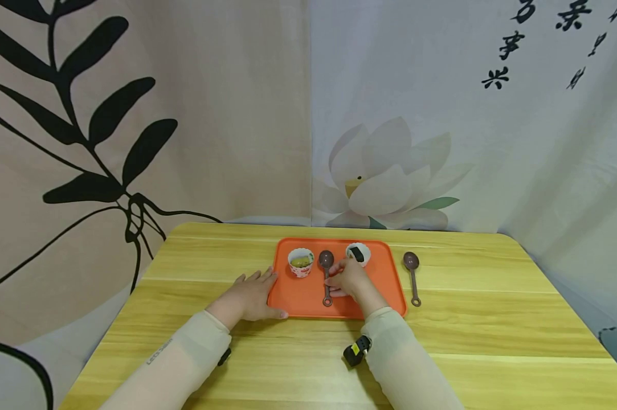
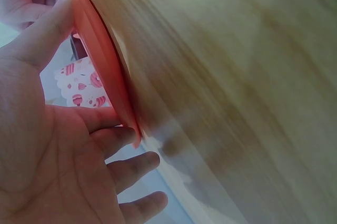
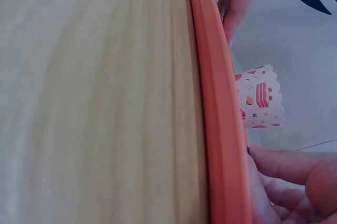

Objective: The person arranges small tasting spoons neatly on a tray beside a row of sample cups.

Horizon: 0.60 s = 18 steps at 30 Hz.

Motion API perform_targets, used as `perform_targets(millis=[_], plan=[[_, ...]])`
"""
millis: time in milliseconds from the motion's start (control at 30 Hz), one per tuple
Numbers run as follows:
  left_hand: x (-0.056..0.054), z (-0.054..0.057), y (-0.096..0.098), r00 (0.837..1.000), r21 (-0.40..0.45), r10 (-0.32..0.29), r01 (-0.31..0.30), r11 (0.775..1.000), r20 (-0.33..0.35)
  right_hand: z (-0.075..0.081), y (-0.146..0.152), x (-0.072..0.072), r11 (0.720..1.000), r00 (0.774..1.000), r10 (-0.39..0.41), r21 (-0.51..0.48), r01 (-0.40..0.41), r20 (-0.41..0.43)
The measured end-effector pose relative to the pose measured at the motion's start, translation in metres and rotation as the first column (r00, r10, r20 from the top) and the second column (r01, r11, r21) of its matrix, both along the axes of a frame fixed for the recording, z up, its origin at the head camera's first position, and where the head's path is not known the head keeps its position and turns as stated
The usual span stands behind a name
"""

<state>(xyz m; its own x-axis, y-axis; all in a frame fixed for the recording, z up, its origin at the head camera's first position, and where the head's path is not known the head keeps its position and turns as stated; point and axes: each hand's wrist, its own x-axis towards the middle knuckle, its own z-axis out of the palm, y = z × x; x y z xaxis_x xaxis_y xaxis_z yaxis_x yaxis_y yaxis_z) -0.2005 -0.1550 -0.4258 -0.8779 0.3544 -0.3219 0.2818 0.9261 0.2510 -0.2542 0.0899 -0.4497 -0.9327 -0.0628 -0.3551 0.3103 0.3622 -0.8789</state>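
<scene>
**A:** Closest thing to the camera is a pair of pale sleeves [image 1: 185,347], on the near side of the orange tray [image 1: 298,299], with a black gadget [image 1: 356,350] at the right cuff. What are the hands doing?

**B:** Left hand [image 1: 249,297] isn't gripping anything. Fingers are spread along the tray's left edge, thumb at its near rim. Right hand [image 1: 352,279] is over the tray and, far as I can tell, pinching the handle of the brown spoon [image 1: 326,259]. That spoon lies around the tray's middle, bowl end toward the far rim.

**A:** Anything sketchy?

**B:** Yeah, the white cup [image 1: 366,251] in the tray's far right part is just beyond those right fingers. Careless lift or twist, the knuckles could knock it over. And if the left palm shoves, I'd guess the tray skids and the patterned cup [image 1: 301,272], far left on it, wobbles too.

**A:** Room to move?

**B:** Plenty of bench [image 1: 493,341] on the tray's near side. On its right, a second spoon [image 1: 413,276] sits just beside the edge, then more wood. Past the far rim there's only a thin strip before the curtain [image 1: 257,114].
</scene>
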Motion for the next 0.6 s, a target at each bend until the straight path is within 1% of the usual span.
perform_targets(millis=[367, 600], plan=[[-0.0011, -0.0020, 0.0007, 1.000, -0.006, -0.001, 0.001, 1.000, -0.006, 0.0036, 0.0005, 0.0025, 1.000, 1.000, 0.008, 0.003, -0.008, 0.001], [-0.0015, -0.0034, -0.0003, 1.000, -0.005, 0.000, 0.000, 1.000, -0.005, 0.0056, 0.0025, 0.0046, 1.000, 1.000, 0.018, -0.017, -0.018, 0.006]])
